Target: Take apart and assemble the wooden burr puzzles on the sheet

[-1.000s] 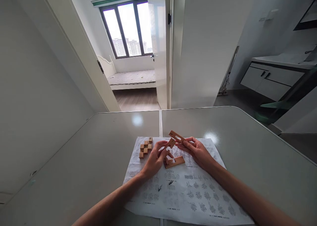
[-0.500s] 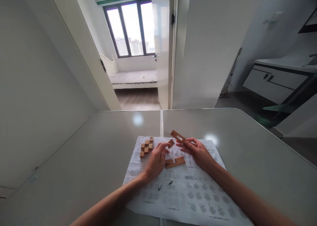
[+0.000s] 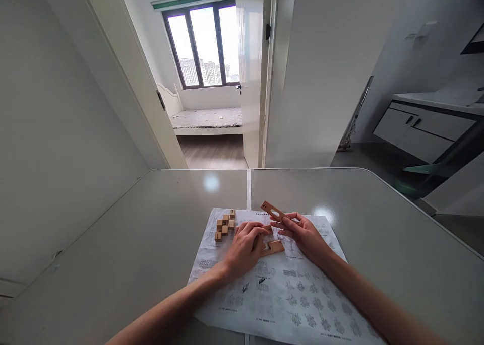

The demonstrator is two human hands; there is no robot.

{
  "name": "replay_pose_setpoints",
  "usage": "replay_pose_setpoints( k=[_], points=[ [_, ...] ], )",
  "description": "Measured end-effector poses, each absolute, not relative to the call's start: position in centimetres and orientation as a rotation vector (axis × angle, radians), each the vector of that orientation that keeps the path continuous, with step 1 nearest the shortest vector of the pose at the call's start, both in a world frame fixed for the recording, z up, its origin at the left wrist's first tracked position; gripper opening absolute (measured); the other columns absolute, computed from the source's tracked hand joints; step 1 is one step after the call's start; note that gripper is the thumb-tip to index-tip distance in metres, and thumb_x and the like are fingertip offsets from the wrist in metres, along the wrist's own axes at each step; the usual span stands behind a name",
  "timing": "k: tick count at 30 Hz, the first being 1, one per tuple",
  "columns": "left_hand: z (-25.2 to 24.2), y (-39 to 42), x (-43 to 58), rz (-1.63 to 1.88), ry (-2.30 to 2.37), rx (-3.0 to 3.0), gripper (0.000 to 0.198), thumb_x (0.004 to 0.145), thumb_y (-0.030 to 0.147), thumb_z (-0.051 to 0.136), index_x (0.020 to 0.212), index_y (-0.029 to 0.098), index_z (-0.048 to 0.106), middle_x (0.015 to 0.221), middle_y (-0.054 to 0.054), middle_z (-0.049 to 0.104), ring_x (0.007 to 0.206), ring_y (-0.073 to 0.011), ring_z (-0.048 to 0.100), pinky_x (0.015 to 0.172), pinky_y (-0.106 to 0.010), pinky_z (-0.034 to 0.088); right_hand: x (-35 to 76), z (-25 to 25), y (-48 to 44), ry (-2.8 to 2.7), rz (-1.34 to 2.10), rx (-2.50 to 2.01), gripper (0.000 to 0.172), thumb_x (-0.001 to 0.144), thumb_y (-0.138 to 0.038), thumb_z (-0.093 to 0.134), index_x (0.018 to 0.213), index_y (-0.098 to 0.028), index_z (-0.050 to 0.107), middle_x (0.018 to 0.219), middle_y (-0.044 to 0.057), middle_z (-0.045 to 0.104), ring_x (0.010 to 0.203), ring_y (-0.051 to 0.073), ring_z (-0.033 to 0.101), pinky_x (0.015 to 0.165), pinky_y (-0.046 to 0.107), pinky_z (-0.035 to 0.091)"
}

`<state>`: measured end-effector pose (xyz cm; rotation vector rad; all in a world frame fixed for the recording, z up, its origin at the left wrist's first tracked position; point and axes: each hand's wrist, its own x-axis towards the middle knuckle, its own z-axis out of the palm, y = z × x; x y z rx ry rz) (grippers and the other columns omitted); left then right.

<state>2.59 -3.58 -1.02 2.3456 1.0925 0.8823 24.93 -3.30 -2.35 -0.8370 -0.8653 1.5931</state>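
My right hand (image 3: 304, 236) pinches one end of a flat wooden puzzle piece (image 3: 267, 207) marked "2", with a hole through its middle; its free end points up and left over the sheet. Curled beside it, my left hand (image 3: 245, 245) has its fingers on another wooden piece (image 3: 269, 229), mostly hidden behind them. Just below lies a notched wooden puzzle piece (image 3: 278, 247) on the paper, its left part covered by my left hand. To the left, a cluster of joined wooden cubes (image 3: 225, 224) rests on the sheet.
A large printed paper sheet (image 3: 276, 299) with small diagrams lies under the pieces on a glossy table (image 3: 159, 244). Beyond the table's far edge are an open door (image 3: 252, 83), a bed (image 3: 207, 117) and a window. A white cabinet (image 3: 406, 128) stands at the right.
My left hand has moved right and down with its wooden piece, now over the notched piece's left end. My right hand holds the "2" piece almost still. The view has shifted slightly.
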Motion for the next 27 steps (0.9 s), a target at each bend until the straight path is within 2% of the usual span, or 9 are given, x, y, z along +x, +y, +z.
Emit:
replay_pose_setpoints(
  k=[4, 9, 12, 20, 23, 27],
  points=[
    [-0.9, -4.1, 2.7, 0.782, 1.177, 2.411, 0.003, 0.095, 0.026, 0.064, 0.096, 0.023, 0.063, 0.134, -0.007, 0.061, 0.13, -0.0278, 0.052, 0.111, -0.048, 0.041, 24.9, -2.5, -3.4, -0.872, 1.594, -0.842, 0.029, 0.088, -0.044, 0.081, 0.096, -0.022, 0.064, 0.124, 0.01, 0.077, 0.122, 0.029, 0.07, 0.09, 0.032, 0.061],
    [-0.4, -4.8, 2.9, 0.705, 1.217, 2.505, 0.029, 0.083, 0.04, 0.08, 0.093, 0.023, 0.059, 0.14, -0.01, 0.053, 0.14, -0.0328, 0.041, 0.117, -0.053, 0.036, 24.9, -2.6, -3.4, -0.875, 1.591, -0.847, 0.031, 0.086, -0.045, 0.083, 0.096, -0.023, 0.065, 0.125, 0.009, 0.077, 0.123, 0.03, 0.069, 0.09, 0.034, 0.061],
    [-0.2, -4.9, 3.0, 0.69, 1.205, 2.545, 0.034, 0.078, 0.039, 0.084, 0.092, 0.022, 0.058, 0.139, -0.011, 0.052, 0.14, -0.0338, 0.041, 0.118, -0.054, 0.035, 24.9, -2.6, -3.4, -0.882, 1.581, -0.861, 0.033, 0.083, -0.048, 0.084, 0.097, -0.023, 0.065, 0.124, 0.01, 0.077, 0.123, 0.032, 0.069, 0.093, 0.039, 0.06],
    [-0.2, -4.9, 3.0, 0.771, 1.145, 2.578, 0.013, 0.09, 0.031, 0.071, 0.092, 0.022, 0.062, 0.13, -0.01, 0.058, 0.137, -0.0312, 0.044, 0.113, -0.052, 0.043, 25.0, -2.9, -3.4, -0.916, 1.573, -0.858, 0.031, 0.086, -0.047, 0.082, 0.098, -0.024, 0.064, 0.122, 0.01, 0.078, 0.122, 0.032, 0.07, 0.093, 0.041, 0.06],
    [-0.3, -4.8, 3.0, 0.836, 1.11, 2.561, 0.015, 0.096, 0.031, 0.065, 0.086, 0.022, 0.061, 0.127, -0.01, 0.06, 0.135, -0.0297, 0.047, 0.113, -0.05, 0.044, 24.9, -2.8, -3.4, -0.925, 1.57, -0.856, 0.03, 0.087, -0.047, 0.081, 0.096, -0.024, 0.064, 0.122, 0.009, 0.078, 0.122, 0.032, 0.069, 0.093, 0.041, 0.061],
    [0.0, -4.8, 2.9, 0.954, 1.021, 2.439, 0.013, 0.1, 0.026, 0.06, 0.087, 0.022, 0.058, 0.118, -0.008, 0.067, 0.119, -0.0248, 0.059, 0.103, -0.042, 0.049, 24.8, -2.7, -3.5, -0.925, 1.578, -0.856, 0.031, 0.086, -0.047, 0.082, 0.097, -0.025, 0.064, 0.12, 0.009, 0.079, 0.122, 0.032, 0.069, 0.094, 0.042, 0.06]
  ],
)
